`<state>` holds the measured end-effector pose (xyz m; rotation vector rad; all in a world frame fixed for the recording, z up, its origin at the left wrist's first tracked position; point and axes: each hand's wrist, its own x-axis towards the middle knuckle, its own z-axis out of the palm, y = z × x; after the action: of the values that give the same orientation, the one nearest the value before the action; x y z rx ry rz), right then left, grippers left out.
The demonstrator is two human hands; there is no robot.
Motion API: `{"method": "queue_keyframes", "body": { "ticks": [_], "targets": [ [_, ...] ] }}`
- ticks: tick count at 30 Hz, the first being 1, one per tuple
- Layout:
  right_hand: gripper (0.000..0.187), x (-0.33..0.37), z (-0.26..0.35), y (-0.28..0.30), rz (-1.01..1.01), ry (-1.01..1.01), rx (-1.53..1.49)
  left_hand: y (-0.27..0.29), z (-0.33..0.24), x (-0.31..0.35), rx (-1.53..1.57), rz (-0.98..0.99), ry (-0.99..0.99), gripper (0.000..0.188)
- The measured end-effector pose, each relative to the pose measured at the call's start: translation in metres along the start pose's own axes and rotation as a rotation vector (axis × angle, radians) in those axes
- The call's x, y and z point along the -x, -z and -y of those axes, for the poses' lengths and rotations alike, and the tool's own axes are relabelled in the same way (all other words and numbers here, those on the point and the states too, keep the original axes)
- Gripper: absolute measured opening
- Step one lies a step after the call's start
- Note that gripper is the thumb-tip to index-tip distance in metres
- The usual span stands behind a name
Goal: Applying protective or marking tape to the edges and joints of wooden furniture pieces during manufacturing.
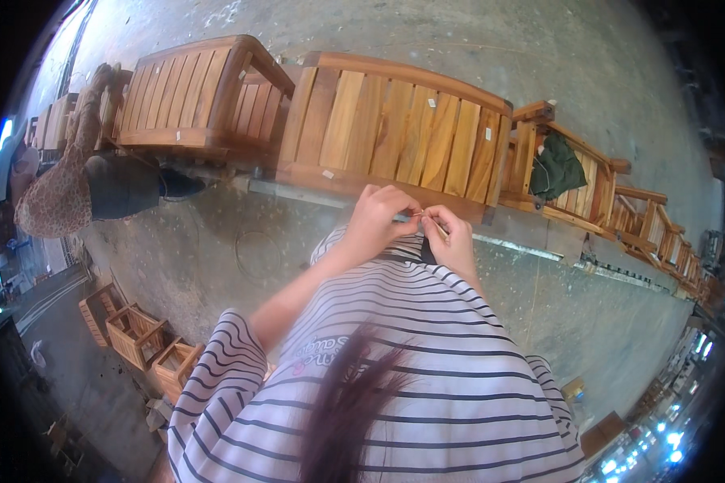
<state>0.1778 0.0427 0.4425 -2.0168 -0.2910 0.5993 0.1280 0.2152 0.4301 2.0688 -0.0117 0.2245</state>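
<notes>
My left hand [381,219] and my right hand [453,238] meet in front of my striped shirt, fingertips pinched close together. Between them is a small, thin item [407,217] with a bluish part; its kind is too small to tell. Both hands are closed, thumbs against fingers. Just beyond them stands a slatted wooden piece of furniture [411,133], with small white stickers on its slats and frame. Neither hand visibly touches the wood.
Another slatted wooden piece [177,95] stands to the left, beside a person in a patterned top [56,197]. On the right, dark green cloth [557,167] lies on a wooden frame [594,201], with more frames beyond. Small wooden crate-like pieces [135,330] stand at lower left.
</notes>
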Motion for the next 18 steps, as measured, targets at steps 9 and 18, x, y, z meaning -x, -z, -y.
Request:
{"method": "queue_keyframes", "body": {
  "ticks": [9, 18],
  "targets": [
    [0.014, -0.009, 0.009, -0.023, 0.187, -0.074, -0.207, 0.029, 0.015, 0.006, -0.192, -0.014, -0.299, 0.025],
    [0.013, -0.007, 0.028, -0.034, 0.34, -0.215, -0.354, 0.056, 0.032, 0.01, -0.114, 0.107, -0.475, 0.031]
  ]
}}
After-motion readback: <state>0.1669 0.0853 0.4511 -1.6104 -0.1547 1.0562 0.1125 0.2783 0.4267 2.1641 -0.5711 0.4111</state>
